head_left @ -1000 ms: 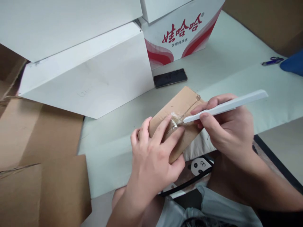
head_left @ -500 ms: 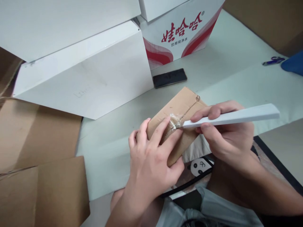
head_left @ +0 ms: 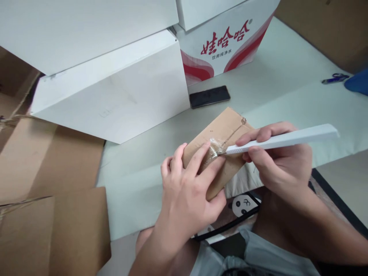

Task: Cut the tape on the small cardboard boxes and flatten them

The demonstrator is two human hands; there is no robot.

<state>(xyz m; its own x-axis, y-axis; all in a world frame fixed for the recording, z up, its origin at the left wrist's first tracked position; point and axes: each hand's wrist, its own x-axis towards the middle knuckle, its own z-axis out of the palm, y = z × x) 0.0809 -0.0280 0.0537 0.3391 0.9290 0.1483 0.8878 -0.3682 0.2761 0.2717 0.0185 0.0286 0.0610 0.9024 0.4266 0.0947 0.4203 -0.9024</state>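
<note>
At centre, left hand (head_left: 185, 191) spread on box (head_left: 227, 122), right hand (head_left: 290, 165) pinching cutter (head_left: 287, 138); we judge slipping on tape (head_left: 213, 146) could nick left fingers (head_left: 199, 156).

packing rm prob., w/ boxes (head_left: 115, 92)

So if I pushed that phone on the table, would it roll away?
Probably not: the phone lies flat and looks thin and straight-sided, so it would more likely slide than roll. Its dark face looks smooth and shiny, so it might feel a bit slippery. It seems stiff, too, with no bend showing.
</note>
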